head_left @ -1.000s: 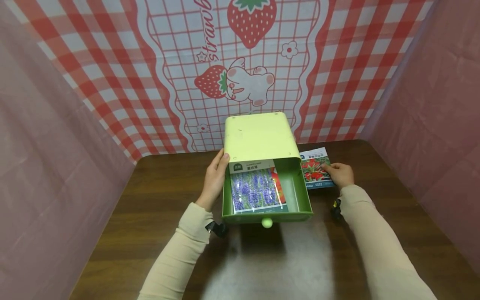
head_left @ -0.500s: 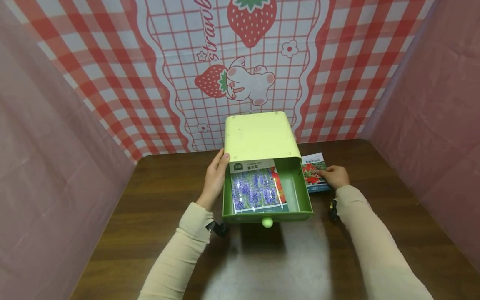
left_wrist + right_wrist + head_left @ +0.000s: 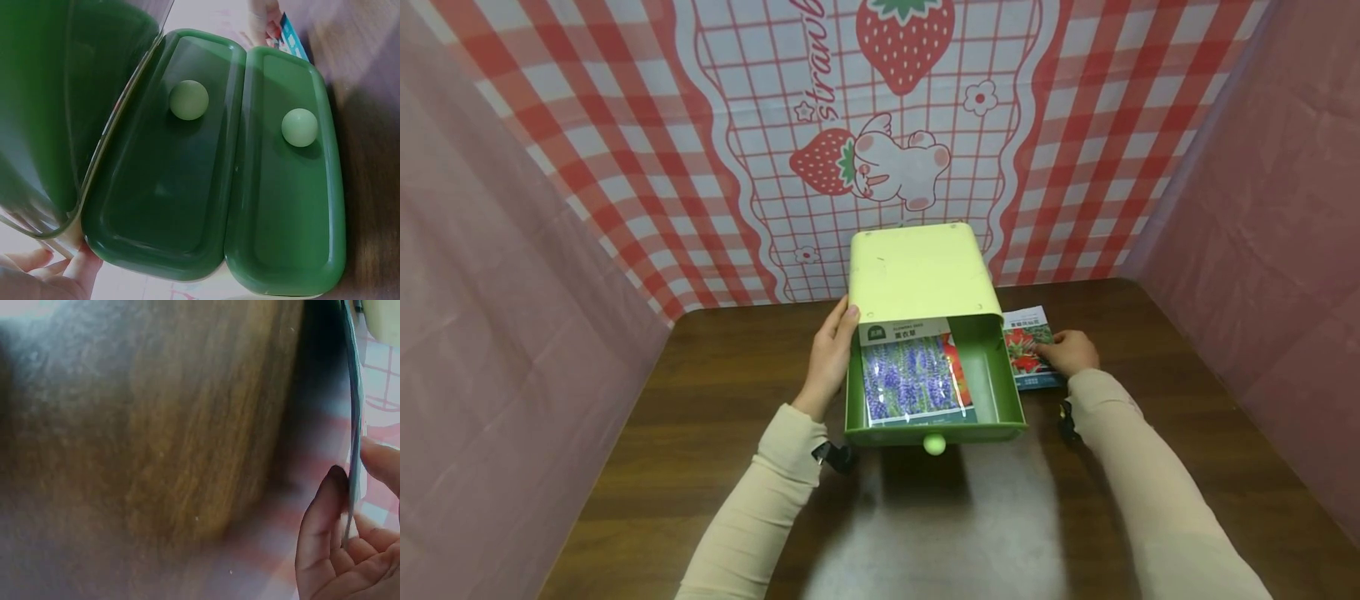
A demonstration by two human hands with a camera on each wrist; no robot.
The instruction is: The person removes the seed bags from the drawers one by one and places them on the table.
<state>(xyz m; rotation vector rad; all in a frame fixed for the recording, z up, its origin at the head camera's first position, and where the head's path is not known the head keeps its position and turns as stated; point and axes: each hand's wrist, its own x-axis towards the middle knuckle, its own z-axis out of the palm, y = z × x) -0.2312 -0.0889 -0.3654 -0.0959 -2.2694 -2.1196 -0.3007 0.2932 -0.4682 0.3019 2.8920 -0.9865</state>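
A yellow-green drawer cabinet (image 3: pixel 917 271) stands at the table's back, its top green drawer (image 3: pixel 996 383) pulled out. Inside that drawer lies a seed packet (image 3: pixel 910 379) printed with purple flowers, partly covering a red-flowered one. My left hand (image 3: pixel 829 358) rests along the cabinet's left side, fingers straight, thumb at the front corner. To the right of the drawer, my right hand (image 3: pixel 1071 353) pinches another seed packet (image 3: pixel 1027 346) with red flowers. The right wrist view shows this packet (image 3: pixel 354 419) edge-on between thumb and fingers. Its left part is hidden by the drawer.
Two lower drawers (image 3: pixel 165 156) with round knobs are shut below the pulled-out one. A brown wooden table (image 3: pixel 715 467) lies under everything. Behind hangs a red-and-white checked cloth (image 3: pixel 625 125); pink curtains (image 3: pixel 1255 225) close in both sides.
My right hand has brought the red-flowered packet slightly left and nearer to me, closer to the drawer's side. The left hand, cabinet and drawer have stayed in place.
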